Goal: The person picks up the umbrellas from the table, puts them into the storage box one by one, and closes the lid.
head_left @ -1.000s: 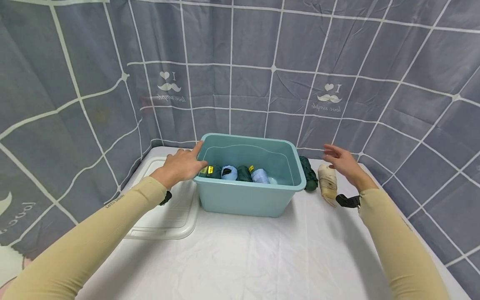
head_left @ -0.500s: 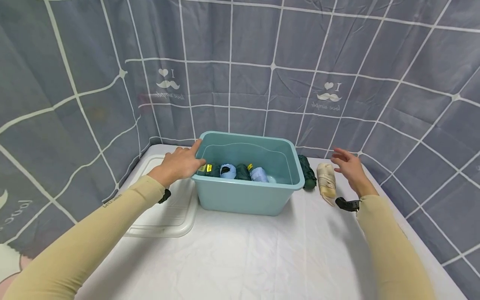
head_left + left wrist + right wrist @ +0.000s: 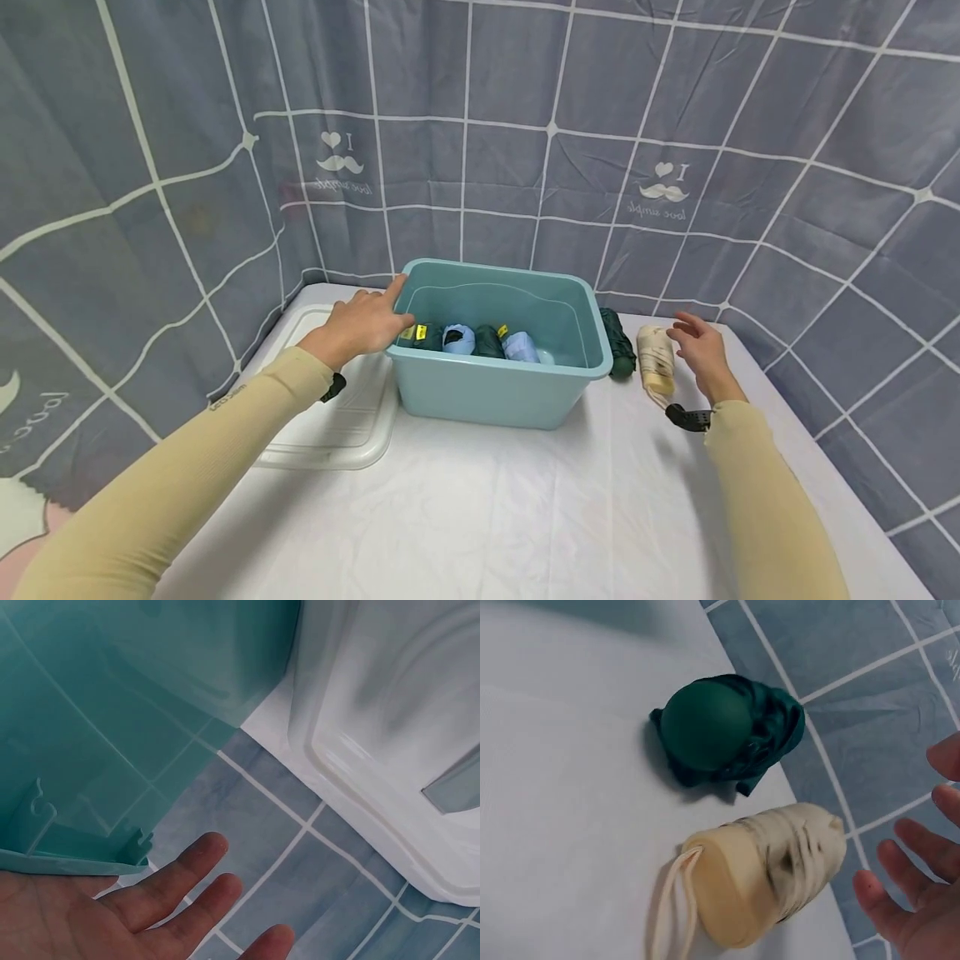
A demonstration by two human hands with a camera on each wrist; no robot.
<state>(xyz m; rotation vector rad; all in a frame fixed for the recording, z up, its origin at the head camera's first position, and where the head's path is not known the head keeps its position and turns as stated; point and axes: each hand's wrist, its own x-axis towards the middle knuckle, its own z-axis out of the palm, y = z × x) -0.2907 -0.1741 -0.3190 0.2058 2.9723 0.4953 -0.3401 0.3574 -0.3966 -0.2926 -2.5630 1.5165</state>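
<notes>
My left hand [image 3: 358, 327] rests on the left rim of a teal plastic bin [image 3: 480, 392], fingers extended outside it in the left wrist view. Several small dark green and light blue rolled bundles [image 3: 520, 347] lie inside, some with yellow tags. To the right, my right hand [image 3: 703, 354] hovers with loosely spread fingers, holding nothing, just right of a cream bundle [image 3: 657, 358] with a rounded beige end and a cord loop. A dark green rolled bundle [image 3: 618, 346] lies between that and the bin. In the right wrist view, the fingers [image 3: 889, 900] are apart from the cream bundle.
A white plastic lid [image 3: 352, 433] lies flat left of the bin, partly under my left arm. White cloth [image 3: 495, 508] covers the table. Grey-blue checked curtains [image 3: 502, 167] stand close behind and at both sides.
My right hand has moved right and downward, from above the cream bundle to its right side. My left hand stays on the bin's rim. The bundles have not been moved.
</notes>
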